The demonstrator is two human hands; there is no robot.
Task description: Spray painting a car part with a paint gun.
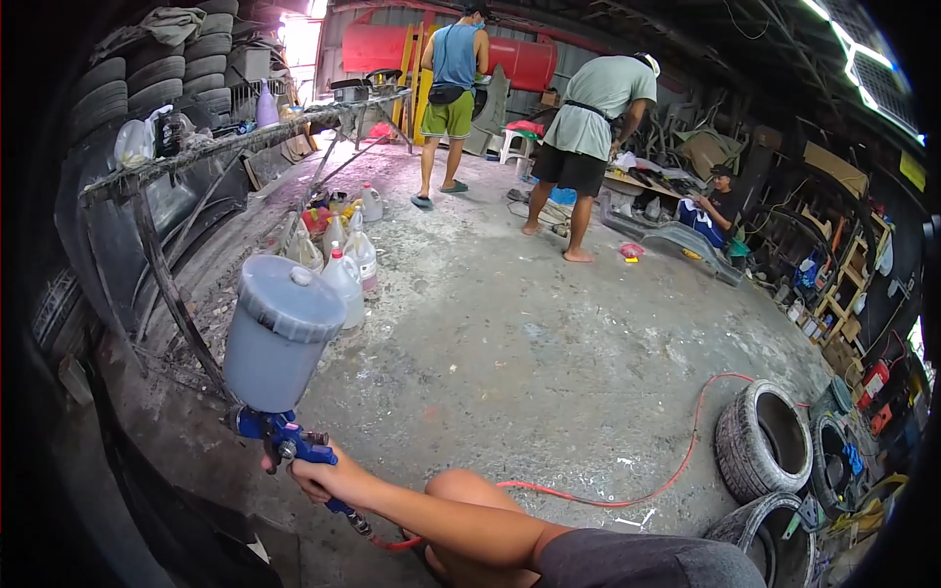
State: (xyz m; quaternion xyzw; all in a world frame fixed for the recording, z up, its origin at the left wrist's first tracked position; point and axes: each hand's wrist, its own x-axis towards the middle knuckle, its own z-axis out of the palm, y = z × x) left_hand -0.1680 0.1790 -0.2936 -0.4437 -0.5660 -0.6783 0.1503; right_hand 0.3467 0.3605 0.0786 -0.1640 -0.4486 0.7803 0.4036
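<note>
Spray gun (279,436): blue body, handle (338,506) wrapped by the right hand's fingers (316,482). Cup (272,358) just above the fingers: large, translucent, greyish, lid (292,294) on, top leaning slightly right. Below the fingers, metal fitting (360,524); red hose (632,504) attached, trailing off to their right.

Open floor (529,372) between jugs (342,286) and hose (610,504)

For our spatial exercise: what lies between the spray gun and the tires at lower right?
In the head view, the person's right forearm, a knee, red hose and concrete floor lie between spray gun and tires.
</note>
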